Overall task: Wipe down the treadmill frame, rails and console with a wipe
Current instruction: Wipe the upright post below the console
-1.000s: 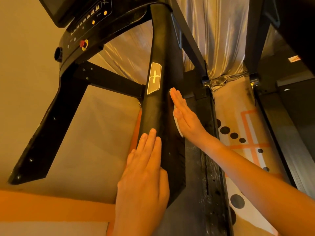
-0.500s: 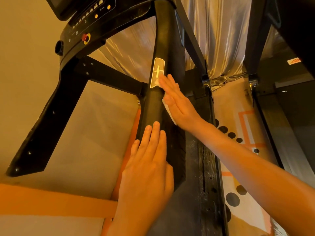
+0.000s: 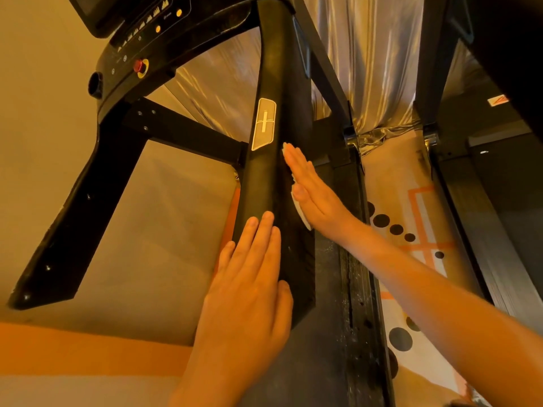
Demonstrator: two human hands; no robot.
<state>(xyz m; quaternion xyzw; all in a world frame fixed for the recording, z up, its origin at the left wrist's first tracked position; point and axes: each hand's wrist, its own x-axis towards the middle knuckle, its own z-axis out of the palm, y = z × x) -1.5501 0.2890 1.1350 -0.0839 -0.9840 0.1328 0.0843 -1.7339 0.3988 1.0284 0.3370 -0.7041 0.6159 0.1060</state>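
head view: left hand (image 3: 249, 292) flat on black handrail (image 3: 263, 186), right hand (image 3: 311, 198) flat over white wipe (image 3: 302, 219)

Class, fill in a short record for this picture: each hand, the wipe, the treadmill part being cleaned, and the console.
Left hand: flat, fingers straight, resting on the rail
Right hand: flat, pressing the wipe against the rail's right side
Wipe: white, mostly hidden under the right palm
Part cleaned: rail, just below its plus/minus panel
Console: upper left, untouched
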